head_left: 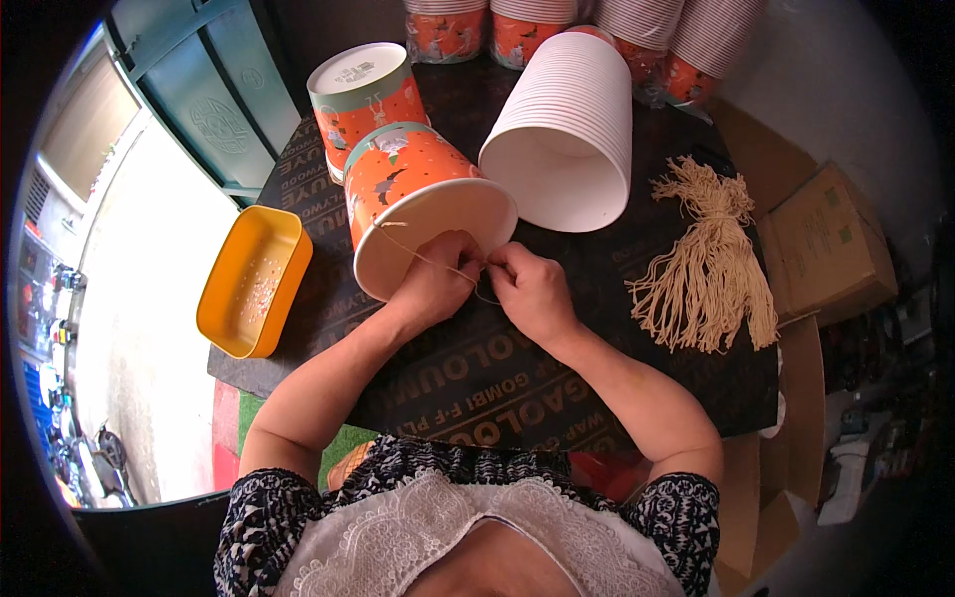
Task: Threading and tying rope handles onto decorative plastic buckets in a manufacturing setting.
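An orange paper bucket with printed figures lies tilted, its white mouth facing me. A thin beige cord comes off its rim at the left and runs across the opening. My left hand is closed on this cord right in front of the mouth, its fingers partly inside the rim. Just to the right, my right hand pinches the cord too, fingertips almost touching the left ones. A small loop of cord hangs between them; the exact grip is hidden by the fingers.
Behind stands an upside-down orange bucket. A stack of white paper buckets lies on its side. At right is a bundle of beige cords, with a cardboard box beyond the black table. A yellow tub holds small bits.
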Demonstrator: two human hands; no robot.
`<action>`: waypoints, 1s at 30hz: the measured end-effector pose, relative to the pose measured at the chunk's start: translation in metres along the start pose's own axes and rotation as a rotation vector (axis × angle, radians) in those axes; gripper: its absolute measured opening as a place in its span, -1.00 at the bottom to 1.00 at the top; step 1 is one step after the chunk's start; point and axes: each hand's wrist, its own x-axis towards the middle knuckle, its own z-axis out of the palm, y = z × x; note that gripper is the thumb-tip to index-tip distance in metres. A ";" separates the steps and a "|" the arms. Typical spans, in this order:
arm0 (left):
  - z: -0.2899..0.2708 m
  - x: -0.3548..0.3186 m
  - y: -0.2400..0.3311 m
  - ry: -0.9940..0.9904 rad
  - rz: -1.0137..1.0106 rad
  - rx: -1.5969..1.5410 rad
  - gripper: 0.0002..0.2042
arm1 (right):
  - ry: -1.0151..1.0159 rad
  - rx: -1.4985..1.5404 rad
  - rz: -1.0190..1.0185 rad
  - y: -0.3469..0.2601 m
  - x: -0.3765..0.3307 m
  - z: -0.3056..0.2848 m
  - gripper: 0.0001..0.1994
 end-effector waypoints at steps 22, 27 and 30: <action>-0.001 -0.001 0.013 0.043 -0.050 -0.012 -0.91 | -0.101 0.209 0.173 0.002 0.009 -0.007 -0.88; 0.000 -0.002 0.007 0.062 0.029 -0.054 -0.91 | -0.097 0.207 0.194 0.004 0.009 -0.005 -0.88; -0.004 -0.002 0.016 -0.026 -0.025 -0.066 -0.92 | -0.091 0.204 0.210 0.005 0.009 -0.006 -0.88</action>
